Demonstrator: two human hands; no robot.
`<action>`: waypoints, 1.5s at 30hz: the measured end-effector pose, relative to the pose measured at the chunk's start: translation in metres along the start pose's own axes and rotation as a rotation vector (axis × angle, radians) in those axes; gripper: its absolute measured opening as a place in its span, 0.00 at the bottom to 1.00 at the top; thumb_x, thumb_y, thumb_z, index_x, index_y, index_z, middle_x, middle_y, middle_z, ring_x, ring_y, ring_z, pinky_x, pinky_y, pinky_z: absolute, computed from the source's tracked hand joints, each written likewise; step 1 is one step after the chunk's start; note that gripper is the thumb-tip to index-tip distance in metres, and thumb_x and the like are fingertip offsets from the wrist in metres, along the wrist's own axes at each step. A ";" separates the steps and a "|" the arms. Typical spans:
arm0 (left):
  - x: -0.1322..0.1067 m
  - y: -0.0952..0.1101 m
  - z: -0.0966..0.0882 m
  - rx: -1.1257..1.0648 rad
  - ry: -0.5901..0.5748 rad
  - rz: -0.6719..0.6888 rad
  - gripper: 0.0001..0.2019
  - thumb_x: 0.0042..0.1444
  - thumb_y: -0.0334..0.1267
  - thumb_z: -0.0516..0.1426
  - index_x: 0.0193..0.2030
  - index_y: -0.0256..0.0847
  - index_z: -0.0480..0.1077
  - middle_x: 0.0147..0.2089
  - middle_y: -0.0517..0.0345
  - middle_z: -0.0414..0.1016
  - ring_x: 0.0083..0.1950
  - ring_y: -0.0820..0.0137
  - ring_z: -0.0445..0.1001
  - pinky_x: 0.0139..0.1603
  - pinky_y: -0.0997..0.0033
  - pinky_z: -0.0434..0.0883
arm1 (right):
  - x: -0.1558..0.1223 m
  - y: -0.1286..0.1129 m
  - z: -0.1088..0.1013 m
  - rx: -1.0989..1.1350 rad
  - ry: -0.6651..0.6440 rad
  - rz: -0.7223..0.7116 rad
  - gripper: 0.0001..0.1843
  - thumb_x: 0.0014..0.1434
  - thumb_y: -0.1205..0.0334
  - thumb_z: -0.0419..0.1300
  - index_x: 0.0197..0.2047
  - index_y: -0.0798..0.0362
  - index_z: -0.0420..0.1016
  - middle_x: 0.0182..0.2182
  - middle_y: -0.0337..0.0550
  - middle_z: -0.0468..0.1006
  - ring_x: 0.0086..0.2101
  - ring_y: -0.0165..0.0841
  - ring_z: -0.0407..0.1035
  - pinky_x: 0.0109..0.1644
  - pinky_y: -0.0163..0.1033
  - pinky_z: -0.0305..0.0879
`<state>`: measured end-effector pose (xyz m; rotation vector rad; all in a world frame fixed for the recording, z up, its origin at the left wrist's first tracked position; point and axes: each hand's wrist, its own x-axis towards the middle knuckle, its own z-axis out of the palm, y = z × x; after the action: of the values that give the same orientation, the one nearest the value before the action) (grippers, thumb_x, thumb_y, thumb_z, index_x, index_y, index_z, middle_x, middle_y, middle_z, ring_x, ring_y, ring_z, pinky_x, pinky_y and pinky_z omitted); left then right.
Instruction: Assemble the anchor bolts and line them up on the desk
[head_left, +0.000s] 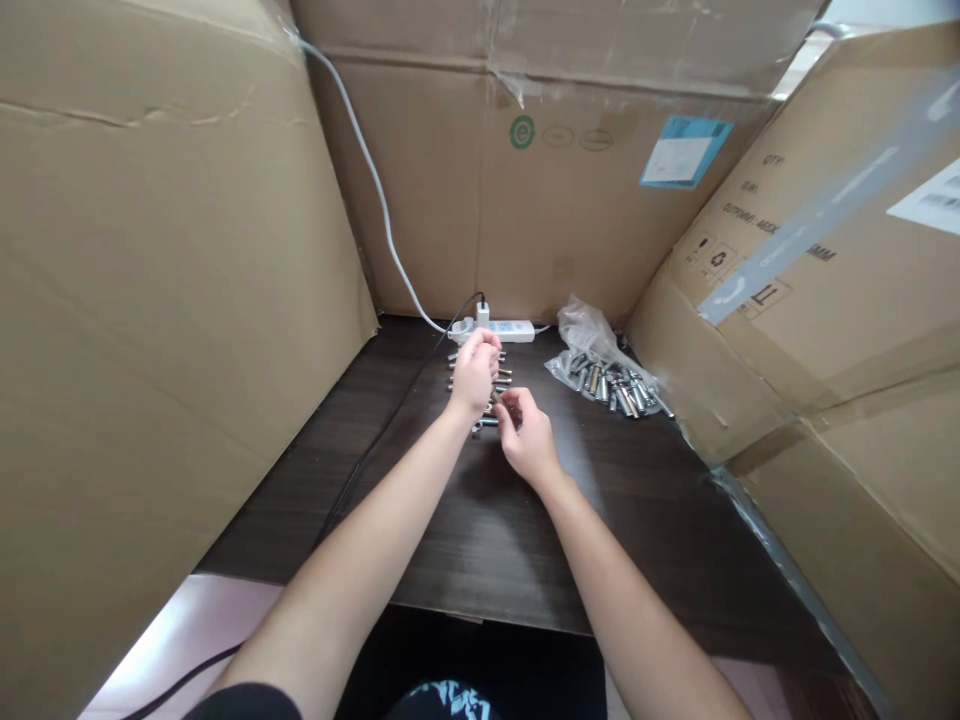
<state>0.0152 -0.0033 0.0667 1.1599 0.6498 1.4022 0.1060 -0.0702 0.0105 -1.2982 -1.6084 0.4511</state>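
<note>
At frame centre, the right hand [529, 440] pinches a small brownish piece [496, 398]. The left hand [475, 374] curls its fingers above metal rods [505, 374]; I cannot tell their grip.

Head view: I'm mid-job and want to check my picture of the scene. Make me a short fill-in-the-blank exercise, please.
1. The clear plastic bag with metal pieces lies to the ____ (left/right) of both hands.
2. Compared with the left grip, the right grip is ____ (nearer to/farther from) the power strip.
3. The cable hanging down along the cardboard is ____ (black/white).
4. The boldest round mark on the back panel is printed in ____ (blue/green).

Missing words: right; farther from; white; green.
</note>
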 end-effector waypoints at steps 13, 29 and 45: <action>-0.037 -0.014 -0.059 0.846 -0.331 0.256 0.05 0.58 0.33 0.46 0.36 0.39 0.62 0.34 0.58 0.64 0.35 0.71 0.63 0.37 0.72 0.62 | 0.001 0.009 -0.002 -0.112 -0.144 -0.021 0.10 0.62 0.60 0.48 0.45 0.52 0.63 0.38 0.45 0.74 0.36 0.35 0.71 0.42 0.39 0.66; -0.047 -0.005 -0.062 0.917 -0.535 0.121 0.07 0.63 0.36 0.46 0.44 0.40 0.62 0.40 0.57 0.68 0.38 0.72 0.67 0.38 0.73 0.63 | -0.004 0.013 -0.009 0.168 -0.271 0.141 0.12 0.62 0.56 0.50 0.41 0.53 0.68 0.23 0.36 0.69 0.26 0.30 0.65 0.29 0.32 0.59; -0.045 -0.016 -0.062 1.011 -0.591 0.141 0.15 0.64 0.43 0.45 0.29 0.41 0.64 0.27 0.61 0.66 0.28 0.72 0.64 0.30 0.74 0.56 | -0.003 0.017 -0.006 0.299 -0.238 0.132 0.17 0.62 0.53 0.49 0.28 0.54 0.71 0.25 0.40 0.70 0.29 0.32 0.64 0.35 0.35 0.63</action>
<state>-0.0402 -0.0288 0.0181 2.3296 0.8687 0.7110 0.1199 -0.0688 -0.0007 -1.1582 -1.5788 0.9209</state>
